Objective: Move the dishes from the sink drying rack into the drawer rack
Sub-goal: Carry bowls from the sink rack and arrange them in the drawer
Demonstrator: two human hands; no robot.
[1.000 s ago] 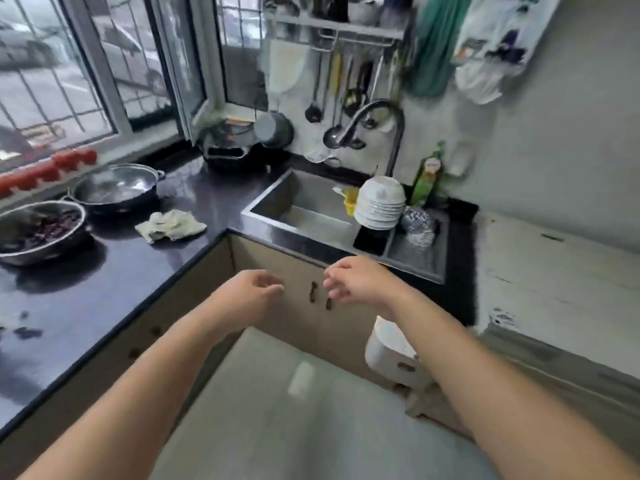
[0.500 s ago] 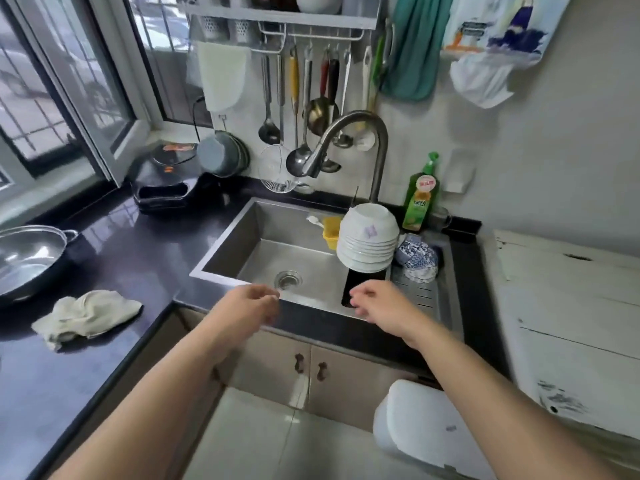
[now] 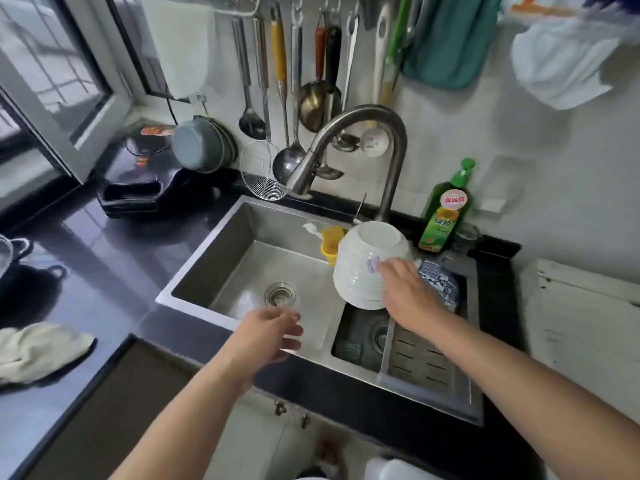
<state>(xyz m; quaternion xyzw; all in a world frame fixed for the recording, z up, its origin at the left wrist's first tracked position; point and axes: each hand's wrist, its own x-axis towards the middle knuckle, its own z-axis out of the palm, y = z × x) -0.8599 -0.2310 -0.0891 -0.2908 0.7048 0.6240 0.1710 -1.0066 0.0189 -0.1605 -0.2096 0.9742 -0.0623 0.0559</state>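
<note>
A stack of white bowls (image 3: 372,268) is seen upside down over the right-hand part of the sink (image 3: 221,244), resting at the far end of the slotted drying rack (image 3: 420,358). Just to the right of the stack, touching it, a blue-patterned bowl (image 3: 441,285) is partly hidden behind the right hand (image 3: 405,296). The right hand is laid against the right flank of the stack, its fingers (image 3: 389,266) spread and open on the white surface; no closed grasp is shown yet. The left hand (image 3: 268,336) is held above the near rim of the sink, well to the left of the stack, its fingers loosely curled and holding nothing.

Nothing appears to have been carried over so far: the stack looks whole and the patterned bowl is beside it, so the task is judged to be at its very beginning. The drawer rack is not seen in this view; only closed cabinet doors (image 3: 291,420) are glimpsed below the sink, so it cannot be told whether the drawer is open. The stack has first to be gripped, probably with both hands, and lifted clear of the faucet (image 3: 349,133) arching above it. A green detergent bottle (image 3: 446,209) stands behind the stack on the dark desk (image 3: 104,258).
</note>
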